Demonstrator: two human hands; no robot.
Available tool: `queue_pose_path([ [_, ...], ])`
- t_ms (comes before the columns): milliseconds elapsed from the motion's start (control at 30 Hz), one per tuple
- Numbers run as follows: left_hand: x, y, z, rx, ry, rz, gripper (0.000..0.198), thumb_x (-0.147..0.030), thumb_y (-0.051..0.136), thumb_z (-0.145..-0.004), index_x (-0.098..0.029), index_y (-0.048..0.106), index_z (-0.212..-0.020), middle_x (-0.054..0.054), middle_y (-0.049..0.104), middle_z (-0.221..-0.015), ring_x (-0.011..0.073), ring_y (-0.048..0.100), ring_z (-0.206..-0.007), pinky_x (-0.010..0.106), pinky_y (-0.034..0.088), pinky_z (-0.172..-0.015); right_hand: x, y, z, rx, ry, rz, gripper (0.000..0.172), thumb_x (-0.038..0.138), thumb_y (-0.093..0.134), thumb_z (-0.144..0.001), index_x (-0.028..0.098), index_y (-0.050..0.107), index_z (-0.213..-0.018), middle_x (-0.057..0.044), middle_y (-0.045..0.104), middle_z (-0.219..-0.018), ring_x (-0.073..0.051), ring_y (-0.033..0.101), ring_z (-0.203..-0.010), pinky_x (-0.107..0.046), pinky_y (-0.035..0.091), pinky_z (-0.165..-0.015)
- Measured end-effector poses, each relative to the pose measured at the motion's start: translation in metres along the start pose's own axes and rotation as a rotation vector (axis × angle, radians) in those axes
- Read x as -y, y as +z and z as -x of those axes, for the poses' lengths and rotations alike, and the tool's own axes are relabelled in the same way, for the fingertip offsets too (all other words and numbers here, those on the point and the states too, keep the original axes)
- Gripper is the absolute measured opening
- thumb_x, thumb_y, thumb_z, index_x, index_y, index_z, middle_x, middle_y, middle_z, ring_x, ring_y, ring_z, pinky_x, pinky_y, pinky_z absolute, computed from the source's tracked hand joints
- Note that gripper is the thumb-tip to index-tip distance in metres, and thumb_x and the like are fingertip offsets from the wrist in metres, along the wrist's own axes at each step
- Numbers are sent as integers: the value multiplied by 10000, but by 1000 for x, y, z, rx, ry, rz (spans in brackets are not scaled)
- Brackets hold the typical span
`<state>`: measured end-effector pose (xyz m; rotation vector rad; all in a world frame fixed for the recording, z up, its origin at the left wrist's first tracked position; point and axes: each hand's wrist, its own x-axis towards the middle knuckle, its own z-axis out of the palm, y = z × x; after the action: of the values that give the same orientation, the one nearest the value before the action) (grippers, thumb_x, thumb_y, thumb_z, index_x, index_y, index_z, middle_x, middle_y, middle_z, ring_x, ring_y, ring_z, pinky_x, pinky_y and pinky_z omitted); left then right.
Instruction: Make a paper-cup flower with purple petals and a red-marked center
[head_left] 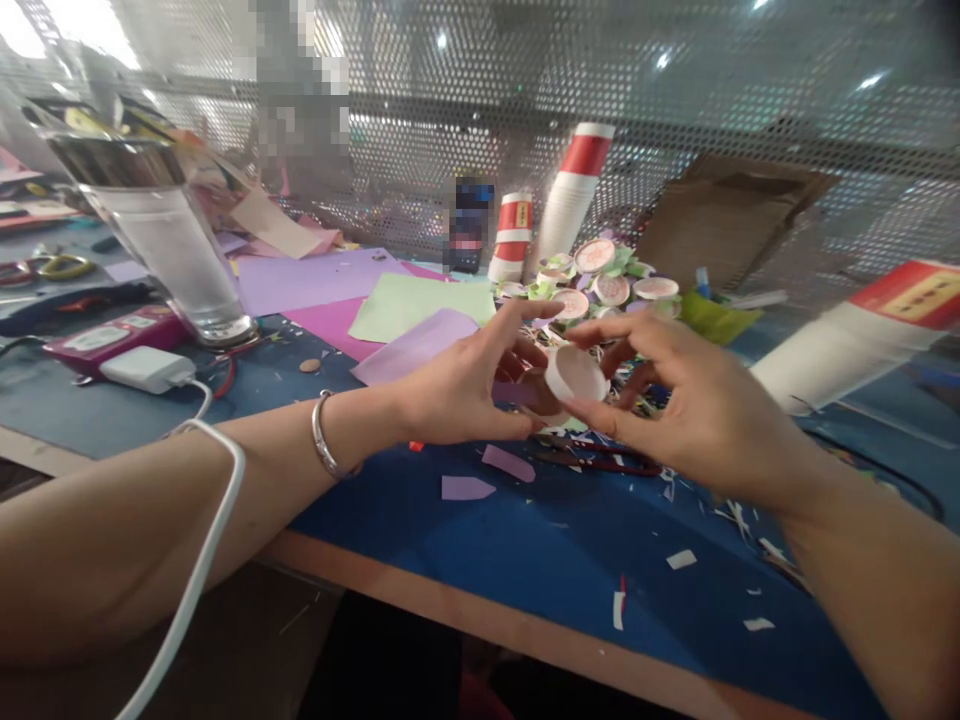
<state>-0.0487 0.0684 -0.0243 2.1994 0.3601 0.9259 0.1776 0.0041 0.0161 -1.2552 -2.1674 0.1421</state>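
Between the thumb and fingers of my right hand (675, 400) is a shallow white paper cup bottom (577, 376), tilted toward me. My left hand (472, 375) is just to its left, thumb and fingers apart in a wide curve. A brownish round piece (541, 394) shows between the left fingers and the cup bottom; whether it is touched I cannot tell. Behind the hands is a pile of cut cup bottoms (611, 290) with green and purple paper on them. Purple paper strips (469, 488) and dark-handled scissors (600, 460) lie below the hands.
Red-and-white paper cup stacks stand at the back (574, 190), and another stack (862, 330) leans at right. Purple (300, 285) and green paper sheets (420, 305) spread at left. A water tumbler (176, 250) and a white charger (146, 370) with its cable are farther left.
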Motion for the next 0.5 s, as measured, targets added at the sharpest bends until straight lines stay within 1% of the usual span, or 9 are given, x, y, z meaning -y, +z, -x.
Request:
queue_pose_path([
  [67,-1,1,1,22,12,6,863,-173,735,-766,-204,275,-1495,124,648,-1193,212,675,-1042,363,573,-882,0,2,3,59,-57,30,445,391,735,-866,238,637,-1272,-76,664,-1146,-197,656,-810,-323,548,-621],
  [167,-1,1,1,31,18,-18,901,-164,745,-753,-191,268,-1517,156,628,-1259,224,668,-1057,345,571,-857,1,2,5,85,-140,80,444,353,723,-877,231,641,-1296,-80,673,-1127,-234,662,-912,-360,561,-730],
  [233,-2,1,2,33,10,-19,917,-166,750,-756,-185,259,-1531,159,621,-1260,222,668,-1050,341,571,-856,2,2,6,88,-149,69,438,339,719,-883,234,642,-1301,-82,672,-1147,-240,665,-939,-361,565,-746],
  [333,-1,3,2,45,-34,-4,934,-166,750,-761,-186,245,-1547,145,617,-1244,185,678,-953,337,576,-843,5,2,6,104,-147,35,441,323,723,-883,233,628,-1304,-82,657,-1200,-228,672,-928,-357,570,-751],
  [400,0,4,3,50,-58,16,963,-154,748,-749,-192,229,-1560,142,612,-1259,168,677,-920,332,579,-839,5,3,7,119,-157,32,421,315,723,-884,223,627,-1284,-79,652,-1202,-218,669,-920,-353,570,-766],
  [500,2,7,3,47,-80,67,1006,-161,746,-744,-173,189,-1582,158,615,-1277,175,685,-930,345,579,-862,3,5,8,135,-185,41,377,330,713,-898,216,632,-1248,-82,651,-1203,-224,666,-963,-347,566,-784],
])
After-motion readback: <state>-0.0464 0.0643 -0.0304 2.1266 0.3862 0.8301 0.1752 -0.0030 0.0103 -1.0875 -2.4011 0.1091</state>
